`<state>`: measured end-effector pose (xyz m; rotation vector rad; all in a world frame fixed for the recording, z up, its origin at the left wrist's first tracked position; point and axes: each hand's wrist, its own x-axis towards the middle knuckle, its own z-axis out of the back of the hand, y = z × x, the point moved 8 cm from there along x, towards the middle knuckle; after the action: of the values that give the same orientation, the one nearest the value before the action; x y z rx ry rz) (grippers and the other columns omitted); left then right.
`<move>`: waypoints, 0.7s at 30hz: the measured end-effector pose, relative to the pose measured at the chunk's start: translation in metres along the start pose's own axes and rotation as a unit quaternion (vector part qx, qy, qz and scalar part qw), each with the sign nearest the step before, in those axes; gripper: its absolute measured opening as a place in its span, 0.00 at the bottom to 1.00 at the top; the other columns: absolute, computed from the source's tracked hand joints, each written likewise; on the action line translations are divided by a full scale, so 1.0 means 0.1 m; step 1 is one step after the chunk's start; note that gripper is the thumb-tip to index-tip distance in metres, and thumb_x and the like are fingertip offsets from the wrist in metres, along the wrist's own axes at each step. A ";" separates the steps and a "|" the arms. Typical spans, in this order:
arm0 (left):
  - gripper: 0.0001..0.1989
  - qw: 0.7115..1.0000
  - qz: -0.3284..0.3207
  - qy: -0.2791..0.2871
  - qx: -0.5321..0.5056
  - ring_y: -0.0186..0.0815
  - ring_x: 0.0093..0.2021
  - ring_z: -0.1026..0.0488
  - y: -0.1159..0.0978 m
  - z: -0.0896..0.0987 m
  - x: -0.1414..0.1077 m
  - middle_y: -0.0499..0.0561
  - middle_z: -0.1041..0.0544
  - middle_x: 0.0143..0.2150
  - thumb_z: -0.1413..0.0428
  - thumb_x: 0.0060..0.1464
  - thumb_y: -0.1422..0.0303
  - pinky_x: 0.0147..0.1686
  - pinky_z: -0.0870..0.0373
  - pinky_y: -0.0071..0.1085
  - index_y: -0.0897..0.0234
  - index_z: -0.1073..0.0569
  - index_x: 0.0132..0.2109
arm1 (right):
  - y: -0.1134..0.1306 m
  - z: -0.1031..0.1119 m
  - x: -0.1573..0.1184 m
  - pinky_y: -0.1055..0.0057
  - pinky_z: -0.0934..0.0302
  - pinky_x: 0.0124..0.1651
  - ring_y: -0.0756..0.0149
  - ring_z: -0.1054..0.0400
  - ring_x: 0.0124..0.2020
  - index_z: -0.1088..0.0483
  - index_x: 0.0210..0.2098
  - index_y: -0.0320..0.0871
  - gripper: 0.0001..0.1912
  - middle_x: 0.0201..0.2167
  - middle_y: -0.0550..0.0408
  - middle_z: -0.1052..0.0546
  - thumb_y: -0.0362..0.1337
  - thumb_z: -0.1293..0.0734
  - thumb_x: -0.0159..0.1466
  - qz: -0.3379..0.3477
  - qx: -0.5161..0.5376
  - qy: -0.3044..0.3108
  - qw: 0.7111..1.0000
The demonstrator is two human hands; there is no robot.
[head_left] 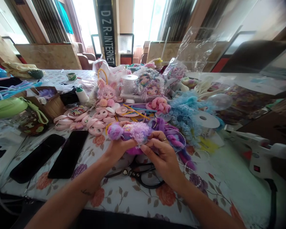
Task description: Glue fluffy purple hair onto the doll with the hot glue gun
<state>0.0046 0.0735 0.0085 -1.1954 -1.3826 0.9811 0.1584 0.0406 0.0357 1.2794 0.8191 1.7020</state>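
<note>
We see the curly toy, lilac-haired with a fluffy pompom at one end, held up above the near middle of the table. The left hand is wrapped around it from below; the right hand pinches its right edge, though we cannot tell whether anything small sits between those fingertips. If that pinch pulled hard, we think curls could tear loose or the soft body bend out of shape.

Just below lie the black scissors; a careless drop of the wrists could bring us onto them, since their blades are hard to make out here. Beside the right hand, the bead string loops over the purple hair, so a finger or sleeve might snag and drag both. Farther right stands the glue gun; if its tip is hot, which we cannot tell, reaching across could burn us.
</note>
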 end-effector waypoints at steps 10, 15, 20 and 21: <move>0.21 1.000 0.013 0.000 -0.005 0.43 0.45 0.23 0.02 0.00 0.00 0.48 0.21 0.37 0.34 0.43 0.73 0.50 0.31 0.39 0.59 0.26 0.47 | -0.16 -0.08 -0.04 0.52 0.44 0.59 0.48 0.35 0.60 0.32 0.24 0.46 0.14 0.40 0.48 0.22 0.42 0.32 0.65 -0.050 0.036 0.030 0.998; 0.24 0.997 0.051 -0.017 -0.055 0.44 0.48 0.24 0.09 0.01 -0.02 0.48 0.21 0.39 0.33 0.40 0.73 0.50 0.29 0.39 0.58 0.25 0.48 | -0.15 -0.09 -0.04 0.51 0.43 0.61 0.48 0.35 0.61 0.31 0.25 0.46 0.13 0.42 0.48 0.21 0.42 0.32 0.64 -0.049 0.036 0.031 0.998; 0.23 0.996 0.065 -0.017 -0.058 0.44 0.51 0.25 0.07 0.01 -0.06 0.48 0.21 0.40 0.33 0.42 0.71 0.52 0.29 0.38 0.59 0.25 0.49 | -0.19 -0.01 -0.02 0.51 0.44 0.63 0.47 0.39 0.65 0.32 0.22 0.46 0.15 0.44 0.47 0.20 0.42 0.30 0.62 -0.094 0.077 -0.001 0.993; 0.23 0.996 0.069 -0.014 -0.062 0.44 0.51 0.25 0.07 0.01 -0.06 0.48 0.21 0.40 0.33 0.42 0.71 0.52 0.29 0.38 0.59 0.25 0.49 | -0.19 0.00 -0.02 0.51 0.44 0.64 0.47 0.39 0.65 0.32 0.21 0.46 0.15 0.45 0.47 0.21 0.43 0.29 0.61 -0.104 0.085 -0.002 0.991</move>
<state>0.0047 0.0687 0.0006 -1.3898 -1.4134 1.0233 0.1632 0.0475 0.0181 1.2614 1.0764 1.4902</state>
